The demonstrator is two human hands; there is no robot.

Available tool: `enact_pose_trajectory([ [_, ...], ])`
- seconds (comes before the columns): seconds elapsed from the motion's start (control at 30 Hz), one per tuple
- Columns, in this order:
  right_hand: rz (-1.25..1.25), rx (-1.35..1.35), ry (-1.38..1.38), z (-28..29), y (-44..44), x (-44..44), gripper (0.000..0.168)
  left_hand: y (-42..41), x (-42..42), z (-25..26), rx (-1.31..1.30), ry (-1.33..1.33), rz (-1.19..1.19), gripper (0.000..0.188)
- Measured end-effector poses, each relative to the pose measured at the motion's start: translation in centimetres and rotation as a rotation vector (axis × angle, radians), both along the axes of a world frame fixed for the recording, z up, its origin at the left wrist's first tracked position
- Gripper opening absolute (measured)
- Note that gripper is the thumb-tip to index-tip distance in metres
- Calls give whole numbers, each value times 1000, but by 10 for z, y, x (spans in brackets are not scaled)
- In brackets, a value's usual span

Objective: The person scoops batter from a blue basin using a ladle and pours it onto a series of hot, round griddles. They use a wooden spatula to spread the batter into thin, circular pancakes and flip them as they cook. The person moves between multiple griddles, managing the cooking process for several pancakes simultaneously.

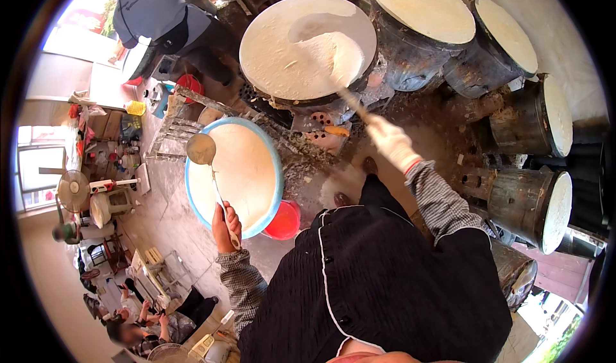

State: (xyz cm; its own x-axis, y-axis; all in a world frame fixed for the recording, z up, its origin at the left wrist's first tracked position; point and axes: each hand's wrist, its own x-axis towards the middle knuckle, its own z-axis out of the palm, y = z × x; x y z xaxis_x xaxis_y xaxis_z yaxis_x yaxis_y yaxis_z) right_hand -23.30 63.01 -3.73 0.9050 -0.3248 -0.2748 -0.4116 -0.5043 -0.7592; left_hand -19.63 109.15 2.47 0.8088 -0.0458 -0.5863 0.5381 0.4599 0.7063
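My left hand (226, 226) grips the handle of a metal ladle (201, 149), whose bowl is over the far rim of a blue-rimmed tub (279, 170) of cream-coloured liquid. In a pale glove, my right hand (392, 141) is closed around a wooden handle (355, 104) that slopes up to a large round vat (308, 45). Thick cream-coloured matter is heaped and swirled in that vat around the tool's end. The tool's head is blurred and hidden in it. An orange object (337, 131) lies on perforated bricks below the vat.
Several filled metal drums (414, 59) curve along the right. A red bucket (284, 221) stands beside the tub, a wooden rack (175, 127) behind it. A person (154, 16) bends at upper left; other people sit at lower left near a wooden bench (149, 276).
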Motion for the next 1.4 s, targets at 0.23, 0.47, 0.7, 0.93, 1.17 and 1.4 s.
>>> enact_pose_trajectory([
  [0.23, -185, 98, -8, 23, -40, 58, 39, -18, 11, 2, -32, 16, 23, 27],
  [0.47, -82, 11, -14, 12, -85, 8, 38, -18, 3, 2, -22, 44, 26, 25],
  [0.7, 60, 221, 42, 41, -56, 34, 40, -29, 13, -2, -52, 37, 7, 27],
  [0.93, -100, -116, -31, 8, -120, 67, 42, -30, 14, -2, -55, 53, -6, 26],
  [1.17, -31, -286, -255, -10, -74, 71, 54, -41, 15, -6, -30, 74, 8, 26],
  [1.4, -203, -129, -109, 18, -99, 150, 44, -51, 15, 5, -31, 13, 2, 27],
])
